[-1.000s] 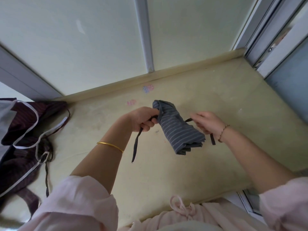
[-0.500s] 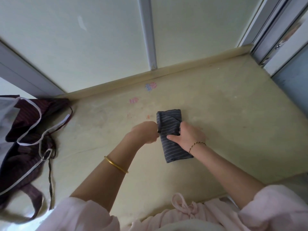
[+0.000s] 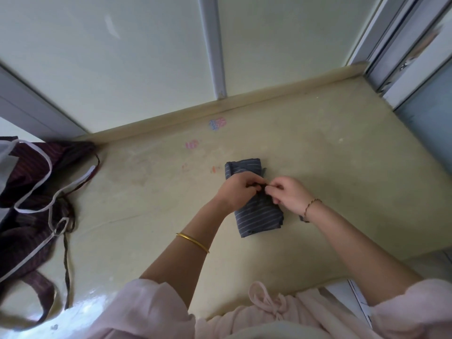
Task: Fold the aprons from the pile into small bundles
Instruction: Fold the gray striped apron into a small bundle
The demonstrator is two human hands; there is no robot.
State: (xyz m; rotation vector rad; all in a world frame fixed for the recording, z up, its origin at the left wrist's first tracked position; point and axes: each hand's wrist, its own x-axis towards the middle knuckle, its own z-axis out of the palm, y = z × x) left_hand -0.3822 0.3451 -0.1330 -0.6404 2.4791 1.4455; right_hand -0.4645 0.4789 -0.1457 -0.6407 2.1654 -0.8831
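A grey striped apron point(image 3: 256, 215), folded into a small oblong bundle, lies on the yellowish counter point(image 3: 318, 155) in front of me. My left hand point(image 3: 236, 193) and my right hand point(image 3: 287, 194) meet over its middle. Each pinches the dark apron strap point(image 3: 261, 185) between fingers and thumb where the two hands touch. The hands hide the bundle's middle; its far end and near end show. A short strap end point(image 3: 303, 218) pokes out beside my right wrist.
A pile of dark maroon aprons point(image 3: 29, 192) with white trim and loose ties lies at the counter's left end. Glass panels and a raised lip bound the back. A door frame point(image 3: 403, 57) stands at the right. Small pink and blue marks point(image 3: 216, 123) dot the counter.
The bundle was held in the air with straps pulled out sideways, then laid on the counter. Both hands have since come together over its middle, pinching the strap.
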